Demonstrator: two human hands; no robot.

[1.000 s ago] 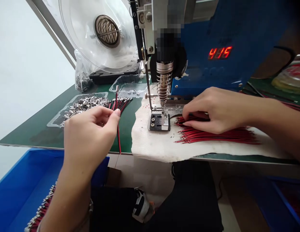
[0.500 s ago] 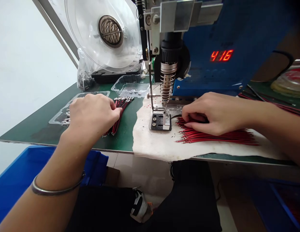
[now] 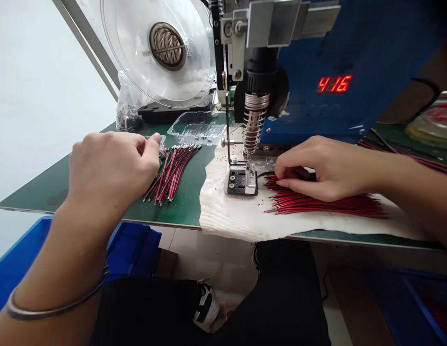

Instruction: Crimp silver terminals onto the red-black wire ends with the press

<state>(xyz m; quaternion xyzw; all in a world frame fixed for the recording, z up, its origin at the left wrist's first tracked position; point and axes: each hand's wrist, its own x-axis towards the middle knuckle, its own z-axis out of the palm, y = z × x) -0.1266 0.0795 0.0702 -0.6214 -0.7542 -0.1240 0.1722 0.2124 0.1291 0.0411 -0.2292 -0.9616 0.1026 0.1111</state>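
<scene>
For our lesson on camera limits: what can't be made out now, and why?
Head view:
Left hand: anything held is hidden by its back.
Red wires: some covered by right hand.
Clear reel: top cut off by upper edge.
Blue bin: cut off by left edge.

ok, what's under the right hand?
Red and black wires on a white ribbed mat. Their left ends and near edge show; the right hand covers the stretch beneath it, so whether its fingers pinch one can't be told.

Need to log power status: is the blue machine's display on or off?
On: the display glows red, reading 416.
</scene>
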